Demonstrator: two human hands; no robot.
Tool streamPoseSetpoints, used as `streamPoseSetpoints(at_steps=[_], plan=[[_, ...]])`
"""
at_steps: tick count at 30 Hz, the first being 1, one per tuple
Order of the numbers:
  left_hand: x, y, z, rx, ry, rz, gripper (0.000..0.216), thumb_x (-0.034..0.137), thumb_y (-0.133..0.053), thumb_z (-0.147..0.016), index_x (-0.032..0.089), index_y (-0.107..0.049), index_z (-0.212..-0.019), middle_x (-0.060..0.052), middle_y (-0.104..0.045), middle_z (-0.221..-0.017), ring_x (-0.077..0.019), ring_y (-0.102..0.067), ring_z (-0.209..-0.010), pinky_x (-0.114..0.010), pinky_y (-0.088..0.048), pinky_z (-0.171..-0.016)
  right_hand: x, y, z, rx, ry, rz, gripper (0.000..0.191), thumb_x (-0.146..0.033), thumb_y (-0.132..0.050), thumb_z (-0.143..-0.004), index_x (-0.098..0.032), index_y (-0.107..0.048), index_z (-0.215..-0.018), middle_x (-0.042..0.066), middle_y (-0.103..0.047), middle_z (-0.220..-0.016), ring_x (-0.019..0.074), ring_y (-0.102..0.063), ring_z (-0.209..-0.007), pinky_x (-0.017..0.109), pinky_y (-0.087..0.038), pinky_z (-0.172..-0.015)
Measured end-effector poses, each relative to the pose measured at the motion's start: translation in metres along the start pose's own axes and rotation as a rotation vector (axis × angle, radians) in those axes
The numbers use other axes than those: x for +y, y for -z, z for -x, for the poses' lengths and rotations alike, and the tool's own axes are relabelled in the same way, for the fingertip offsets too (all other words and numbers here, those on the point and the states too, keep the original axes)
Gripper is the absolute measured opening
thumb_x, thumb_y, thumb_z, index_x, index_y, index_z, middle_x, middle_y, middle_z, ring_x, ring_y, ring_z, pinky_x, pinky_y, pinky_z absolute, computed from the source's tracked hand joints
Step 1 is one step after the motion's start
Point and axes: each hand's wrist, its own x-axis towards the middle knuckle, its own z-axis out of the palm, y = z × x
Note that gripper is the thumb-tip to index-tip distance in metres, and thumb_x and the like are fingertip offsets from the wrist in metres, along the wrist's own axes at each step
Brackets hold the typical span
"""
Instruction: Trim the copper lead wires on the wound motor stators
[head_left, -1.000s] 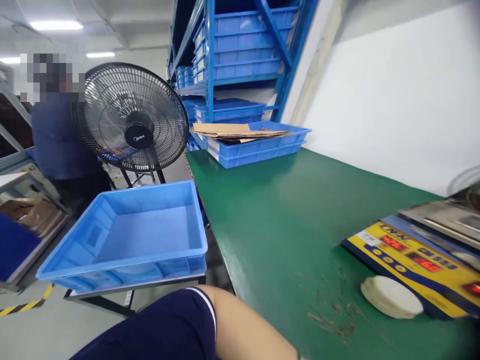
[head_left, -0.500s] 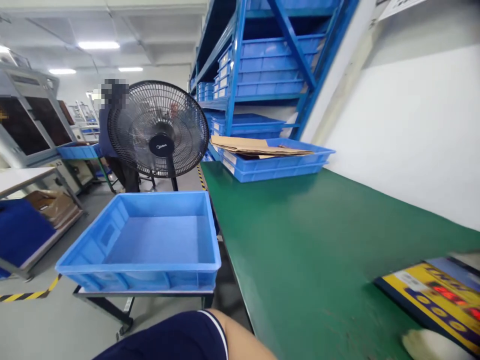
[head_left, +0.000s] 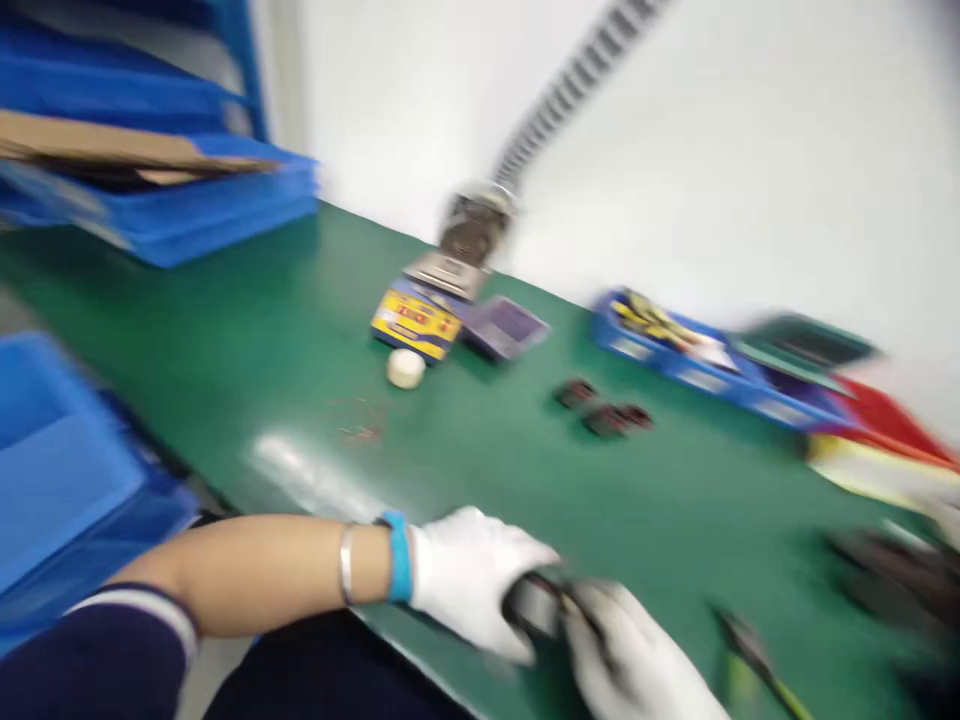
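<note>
Both of my hands wear white gloves and meet at the near edge of the green table [head_left: 480, 450]. My left hand [head_left: 469, 580], with a blue band and a bracelet at the wrist, curls round a small grey and dark object [head_left: 534, 606]. My right hand [head_left: 637, 660] closes on the same object from the right. Motion blur hides what the object is.
A yellow and blue device [head_left: 416, 320] with a white disc [head_left: 406, 368] in front of it stands mid-table. Small dark parts [head_left: 604, 412] lie to its right. A blue tray [head_left: 712, 360] lines the wall, stacked blue crates with cardboard [head_left: 172, 195] sit far left, and a blue bin [head_left: 52, 470] stands beside the table.
The view has swung right and down, away from the fan and shelves to the table. Both gloved hands have come into view, closed on a small object.
</note>
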Motion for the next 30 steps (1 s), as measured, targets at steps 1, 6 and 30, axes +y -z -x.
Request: streamPoseSetpoints(at_steps=[1,6,30], plan=[[0.0,-0.008,-0.005,-0.014,-0.034,0.027,0.04,0.043,-0.062,-0.073,0.024,-0.06,-0.107,-0.001,-0.07,-0.092,-0.0215,-0.067,-0.082,-0.03,-0.053,-0.069,0.0,0.004,0.01,0.051,-0.056,0.07,0.014,-0.029,-0.051,-0.09,-0.025,-0.064,-0.088,0.007,-0.066,-0.087,0.0225,-0.063,-0.077,0.037,-0.054,-0.069],[-0.014,-0.025,-0.018,0.019,0.0,-0.046,0.018,0.026,-0.06,-0.072,0.019,-0.062,-0.089,-0.004,-0.066,-0.085,-0.0238,-0.062,-0.079,-0.036,-0.048,-0.073,0.014,0.007,0.012,0.039,-0.414,-0.228,0.016,-0.028,-0.05,-0.084,-0.021,-0.063,-0.087,0.007,-0.07,-0.086,0.0203,-0.066,-0.08,0.034,-0.053,-0.073],[-0.009,-0.039,0.0,0.064,-0.153,-0.291,0.006,0.019,-0.051,-0.087,0.018,-0.056,-0.089,-0.007,-0.062,-0.092,-0.023,-0.057,-0.076,-0.036,-0.042,-0.066,0.006,0.03,0.019,-0.206,-0.494,-0.006,0.029,-0.027,-0.044,-0.089,-0.02,-0.046,-0.061,-0.002,-0.052,-0.061,0.0115,-0.05,-0.056,0.024,-0.034,-0.052]])
